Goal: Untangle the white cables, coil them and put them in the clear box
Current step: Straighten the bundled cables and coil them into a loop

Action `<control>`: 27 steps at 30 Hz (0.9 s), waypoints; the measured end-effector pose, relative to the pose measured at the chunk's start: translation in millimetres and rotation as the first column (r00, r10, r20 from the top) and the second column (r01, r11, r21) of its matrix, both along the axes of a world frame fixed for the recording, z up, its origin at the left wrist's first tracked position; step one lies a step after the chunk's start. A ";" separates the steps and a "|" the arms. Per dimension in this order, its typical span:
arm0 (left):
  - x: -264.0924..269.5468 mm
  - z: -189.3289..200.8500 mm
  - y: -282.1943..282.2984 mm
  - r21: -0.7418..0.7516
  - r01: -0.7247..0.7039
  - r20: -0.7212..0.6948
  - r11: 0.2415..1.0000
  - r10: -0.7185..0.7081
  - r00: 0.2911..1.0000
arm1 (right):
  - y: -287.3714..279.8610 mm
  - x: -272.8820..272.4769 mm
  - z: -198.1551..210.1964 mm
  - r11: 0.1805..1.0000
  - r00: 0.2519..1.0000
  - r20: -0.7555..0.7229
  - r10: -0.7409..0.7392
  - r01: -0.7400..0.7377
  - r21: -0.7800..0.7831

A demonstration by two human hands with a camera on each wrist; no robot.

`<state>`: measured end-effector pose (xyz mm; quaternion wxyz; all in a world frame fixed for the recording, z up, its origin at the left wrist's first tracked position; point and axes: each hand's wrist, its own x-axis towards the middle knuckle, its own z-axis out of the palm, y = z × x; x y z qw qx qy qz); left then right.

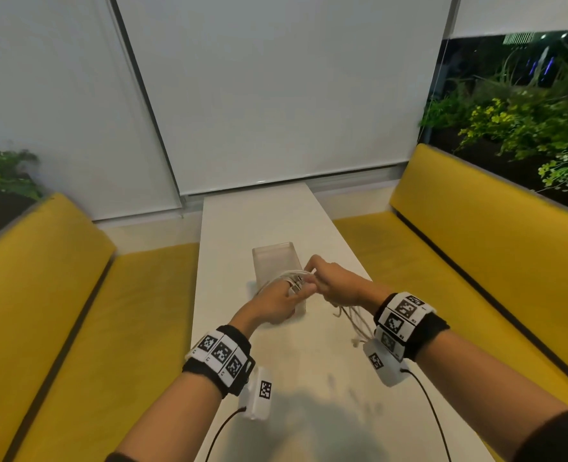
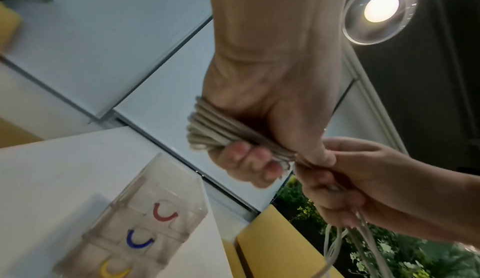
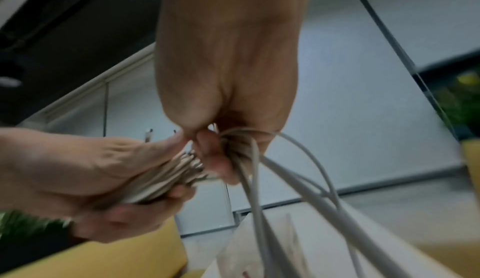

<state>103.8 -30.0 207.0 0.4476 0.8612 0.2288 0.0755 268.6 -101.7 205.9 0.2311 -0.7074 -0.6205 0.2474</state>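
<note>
A bundle of white cables (image 2: 221,130) is held above the white table (image 1: 309,368), just in front of the clear box (image 1: 274,261). In the left wrist view the cables are seen as thin, round, off-white strands laid side by side in several turns, forming a tight coil that is gripped in the left hand (image 1: 276,306); its fingers (image 2: 244,159) are curled round the coil and the thumb is pressed along the top of it. Small metal-tipped plug ends (image 1: 295,284) are seen sticking up from the coil in the head view.

The uncoiled part of the cables is pinched by the right hand (image 1: 337,286), whose fingers (image 3: 213,155) are closed together round the strands right beside the left thumb, so that the two hands are touching. From the right hand, loose strands (image 3: 293,192) hang down in loops toward the table; how many separate cables are there cannot be told, since the right wrist view is blurred.

The clear box is standing upright on the table, open at the top, with frosted walls. Red, blue and yellow U-shaped marks (image 2: 140,241) are seen on it in the left wrist view.
</note>
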 end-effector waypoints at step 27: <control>12.7 55.5 -1.6 -0.759 0.486 0.603 0.433 0.186 0.776 | -0.6 -40.2 -16.7 0.977 0.661 -0.746 0.076 -0.200 -0.077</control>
